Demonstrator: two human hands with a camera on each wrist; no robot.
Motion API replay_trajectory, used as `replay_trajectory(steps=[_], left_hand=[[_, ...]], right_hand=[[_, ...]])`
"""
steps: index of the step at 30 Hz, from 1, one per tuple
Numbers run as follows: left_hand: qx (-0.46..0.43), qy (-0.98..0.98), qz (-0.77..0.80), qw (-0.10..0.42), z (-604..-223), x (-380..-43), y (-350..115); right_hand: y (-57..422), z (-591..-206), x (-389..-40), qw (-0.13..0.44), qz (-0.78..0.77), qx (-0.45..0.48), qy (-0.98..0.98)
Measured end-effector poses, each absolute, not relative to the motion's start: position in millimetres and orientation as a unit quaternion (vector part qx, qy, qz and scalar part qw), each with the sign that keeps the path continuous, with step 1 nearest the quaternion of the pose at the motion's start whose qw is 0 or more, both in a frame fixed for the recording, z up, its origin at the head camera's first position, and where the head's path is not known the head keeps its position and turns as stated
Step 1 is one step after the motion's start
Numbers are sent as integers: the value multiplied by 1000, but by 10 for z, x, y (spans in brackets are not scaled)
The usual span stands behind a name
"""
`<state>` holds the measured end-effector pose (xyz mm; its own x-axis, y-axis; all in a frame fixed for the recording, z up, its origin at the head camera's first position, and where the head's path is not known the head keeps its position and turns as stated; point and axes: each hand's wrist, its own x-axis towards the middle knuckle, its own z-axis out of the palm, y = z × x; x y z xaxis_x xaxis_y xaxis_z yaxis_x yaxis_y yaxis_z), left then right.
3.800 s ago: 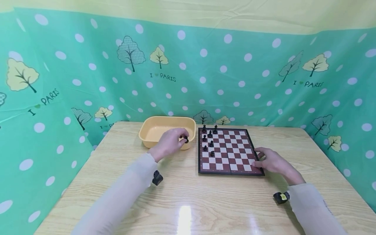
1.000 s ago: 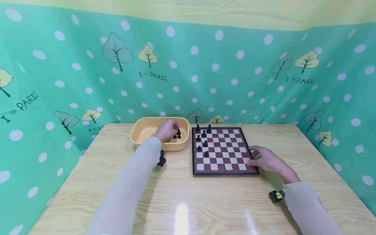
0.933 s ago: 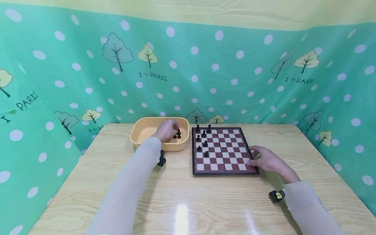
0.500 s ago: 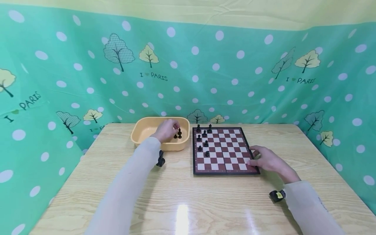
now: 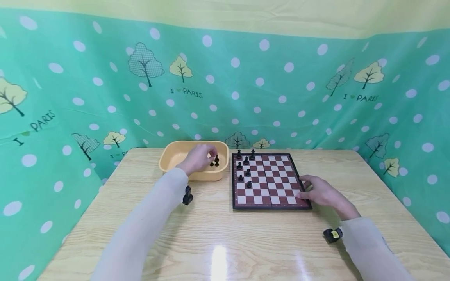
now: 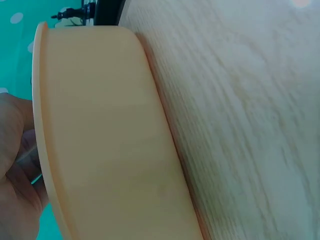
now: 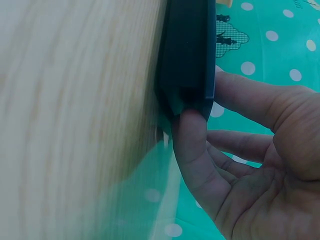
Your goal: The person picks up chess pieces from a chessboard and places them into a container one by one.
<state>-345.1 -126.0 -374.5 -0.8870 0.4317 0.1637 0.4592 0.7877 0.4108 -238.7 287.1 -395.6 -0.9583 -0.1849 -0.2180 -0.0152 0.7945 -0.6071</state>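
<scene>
Gripping chessboard (image 5: pixel 272 181) with right fingers (image 7: pixel 192 140); probably picking chessmen (image 5: pixel 216 161) from eleven-o'clock tub (image 5: pixel 211 175) with left fingers (image 5: pixel 212 149), hold untellable; needing lift.

Noted on the table (image 5: pixel 218 230), toward its far edge: tub (image 5: pixel 193 176) to the left, chessboard (image 5: pixel 284 183) just beside it to the right. Hung behind and along both sides: cloth (image 5: pixel 228 97). Counted on the board's left half: seven standing pieces (image 5: pixel 248 172), spread from the far edge toward the near side. Observed inside the tub, at its right end: further pieces (image 5: pixel 216 160). Located just left of these, over the near rim: left hand (image 5: pixel 199 157). Found at the board's right edge, near the front corner: right hand (image 5: pixel 320 191), thumb above, finger beneath.
</scene>
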Motion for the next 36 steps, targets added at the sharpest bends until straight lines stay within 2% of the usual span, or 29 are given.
replay_trajectory(steps=[13,36], left_hand=[[-259,-941,-206,65,-3773,-3280,-1284],[-284,-924,-240,93,-3686,-2930,-1231]], right_hand=[[2883,-3983,-2370,135,-309,-47,940],[2874,-3985,-2395,124,-305,-57,943]])
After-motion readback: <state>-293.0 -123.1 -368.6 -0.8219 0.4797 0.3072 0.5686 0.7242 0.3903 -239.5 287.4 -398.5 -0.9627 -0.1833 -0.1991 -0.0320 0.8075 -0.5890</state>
